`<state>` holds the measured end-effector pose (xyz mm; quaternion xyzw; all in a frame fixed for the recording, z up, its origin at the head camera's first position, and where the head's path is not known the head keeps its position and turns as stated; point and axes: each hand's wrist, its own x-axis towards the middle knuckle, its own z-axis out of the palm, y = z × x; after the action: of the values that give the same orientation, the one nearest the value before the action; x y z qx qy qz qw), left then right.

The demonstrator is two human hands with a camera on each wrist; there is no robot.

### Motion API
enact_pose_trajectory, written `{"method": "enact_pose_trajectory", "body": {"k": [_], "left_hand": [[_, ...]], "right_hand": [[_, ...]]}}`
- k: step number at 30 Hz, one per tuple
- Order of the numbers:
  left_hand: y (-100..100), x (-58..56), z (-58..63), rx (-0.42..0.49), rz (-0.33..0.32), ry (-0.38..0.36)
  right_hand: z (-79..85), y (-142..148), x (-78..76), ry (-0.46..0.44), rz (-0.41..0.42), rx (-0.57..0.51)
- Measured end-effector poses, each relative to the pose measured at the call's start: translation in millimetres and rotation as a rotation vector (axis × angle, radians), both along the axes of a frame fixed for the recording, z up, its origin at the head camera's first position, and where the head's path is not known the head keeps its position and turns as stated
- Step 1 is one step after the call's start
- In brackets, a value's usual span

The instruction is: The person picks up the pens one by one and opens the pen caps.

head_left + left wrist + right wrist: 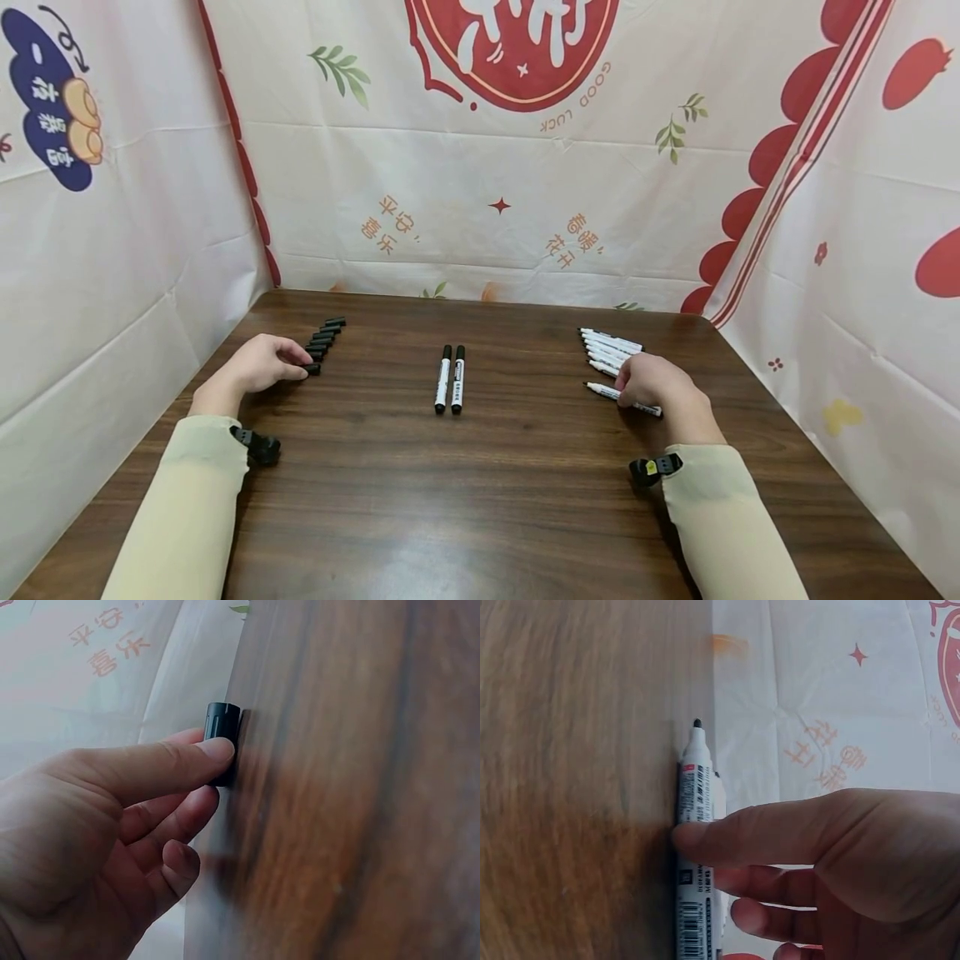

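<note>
My left hand point(264, 364) pinches a black marker cap point(223, 724) between thumb and fingers, low at the table on the left. Just beyond it, several black caps point(322, 336) lie in a slanting row. On the right, my right hand point(657, 385) pinches an uncapped white marker point(695, 795) around its barrel, the black tip bare and pointing left in the head view. Behind that hand lie several uncapped white markers point(606, 343) side by side, partly covered by the fingers. Two capped markers point(442, 383) lie parallel in the middle of the table.
The brown wooden table point(420, 492) is enclosed by white printed cloth point(480, 167) at the back and both sides. A small black camera is strapped to each wrist, the left one point(258, 447) over the table.
</note>
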<state>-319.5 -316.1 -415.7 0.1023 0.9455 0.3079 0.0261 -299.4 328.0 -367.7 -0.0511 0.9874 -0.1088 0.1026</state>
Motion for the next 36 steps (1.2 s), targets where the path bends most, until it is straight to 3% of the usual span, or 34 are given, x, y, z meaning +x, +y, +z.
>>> {"method": "enact_pose_trajectory", "body": {"k": [13,36], "left_hand": [[-3,1.7,-1.4,0.010,0.014,0.032],[-4,-1.2,-6.1,0.054,0.043,0.062]], "right_hand": [[-12.9,9,-11.0,0.123,-0.114,-0.018],[-18.2,10,-14.3,0.142,-0.136,-0.031]]}}
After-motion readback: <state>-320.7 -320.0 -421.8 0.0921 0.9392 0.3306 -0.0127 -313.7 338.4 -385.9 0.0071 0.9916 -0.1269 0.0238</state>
